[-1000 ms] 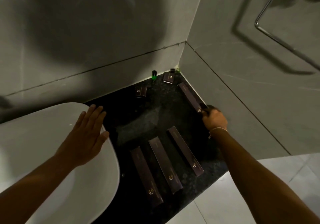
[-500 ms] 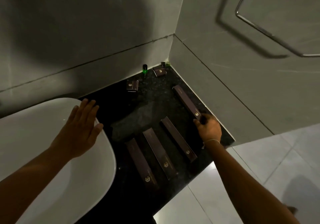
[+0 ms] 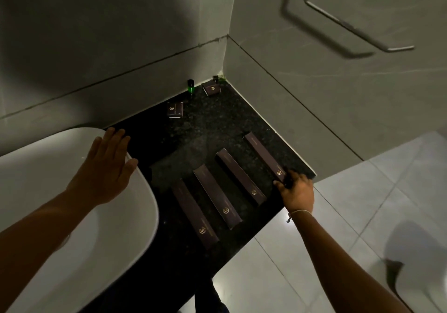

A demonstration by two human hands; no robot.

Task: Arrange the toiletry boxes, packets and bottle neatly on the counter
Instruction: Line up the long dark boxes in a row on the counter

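Right hand (image 3: 298, 192) at counter (image 3: 217, 128) front-right edge, fingertips pinching near end of rightmost long box (image 3: 264, 157); grip partly dark, seems closed on it. Box lies flat, parallel to three other long boxes (image 3: 219, 200) to its left, all angled alike. Left hand (image 3: 106, 169) spread flat, hovering over basin (image 3: 101, 235) rim. Two small packets (image 3: 175, 109) and green bottle (image 3: 191, 86) near back wall, bottle upright.
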